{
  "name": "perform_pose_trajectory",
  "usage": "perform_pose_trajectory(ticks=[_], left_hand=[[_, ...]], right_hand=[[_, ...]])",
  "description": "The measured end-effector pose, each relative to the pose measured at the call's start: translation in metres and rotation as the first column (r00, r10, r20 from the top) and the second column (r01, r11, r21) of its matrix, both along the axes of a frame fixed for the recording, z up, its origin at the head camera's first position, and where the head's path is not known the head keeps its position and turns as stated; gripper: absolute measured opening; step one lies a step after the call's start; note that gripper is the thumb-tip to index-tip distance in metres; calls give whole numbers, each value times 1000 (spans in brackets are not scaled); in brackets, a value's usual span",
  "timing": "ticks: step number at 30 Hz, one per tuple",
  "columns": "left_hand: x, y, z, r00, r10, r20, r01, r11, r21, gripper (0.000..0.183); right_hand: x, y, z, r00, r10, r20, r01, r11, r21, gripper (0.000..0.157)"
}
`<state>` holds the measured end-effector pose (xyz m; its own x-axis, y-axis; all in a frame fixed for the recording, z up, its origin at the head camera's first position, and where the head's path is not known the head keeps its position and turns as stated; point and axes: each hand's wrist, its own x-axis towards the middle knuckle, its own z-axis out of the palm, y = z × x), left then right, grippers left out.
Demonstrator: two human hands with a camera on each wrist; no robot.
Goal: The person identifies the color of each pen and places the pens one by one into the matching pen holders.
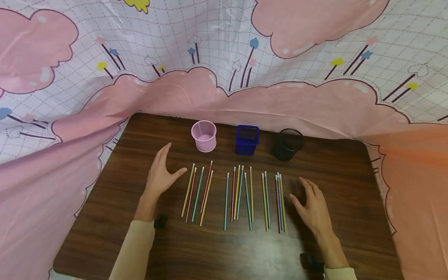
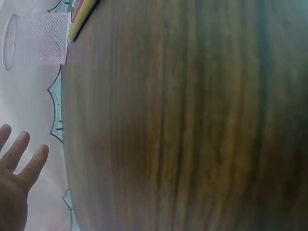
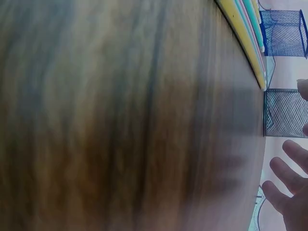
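My left hand (image 1: 159,177) is held over the table left of the pencils, fingers extended and thumb spread, with nothing in it. The nearest pencil to it is a yellow one (image 1: 188,190). On the other side, my right hand (image 1: 313,206) hovers with loosely bent fingers, holding nothing, to the right of a yellow pencil (image 1: 282,204). Several red, yellow and teal pencils lie between the hands in loose groups, white ends pointing away. Behind them stand a pink mesh cup (image 1: 205,144), a square blue mesh cup (image 1: 246,147) and a round black mesh cup (image 1: 284,149).
The dark wooden table (image 1: 224,256) has rounded corners. A pink and white patterned cloth (image 1: 217,101) hangs behind its far edge and down both sides. The three cups stand in a row near that far edge.
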<state>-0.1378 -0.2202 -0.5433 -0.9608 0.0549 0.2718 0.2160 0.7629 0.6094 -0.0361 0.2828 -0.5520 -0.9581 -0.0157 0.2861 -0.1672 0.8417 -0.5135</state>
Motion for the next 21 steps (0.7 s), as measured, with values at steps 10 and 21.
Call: perform_pose_trajectory(ticks=[10,21], left_hand=[[-21,14,-6,1000,-12,-24,16,987,157,97],[-33,22,-8,997,-33,-69,49,971,232,95]], right_hand=[[-4,-16,-5,999,49,-2,-49,999,4,62],[-5,-22,-10,996,80,-27,-79,996,30,48]])
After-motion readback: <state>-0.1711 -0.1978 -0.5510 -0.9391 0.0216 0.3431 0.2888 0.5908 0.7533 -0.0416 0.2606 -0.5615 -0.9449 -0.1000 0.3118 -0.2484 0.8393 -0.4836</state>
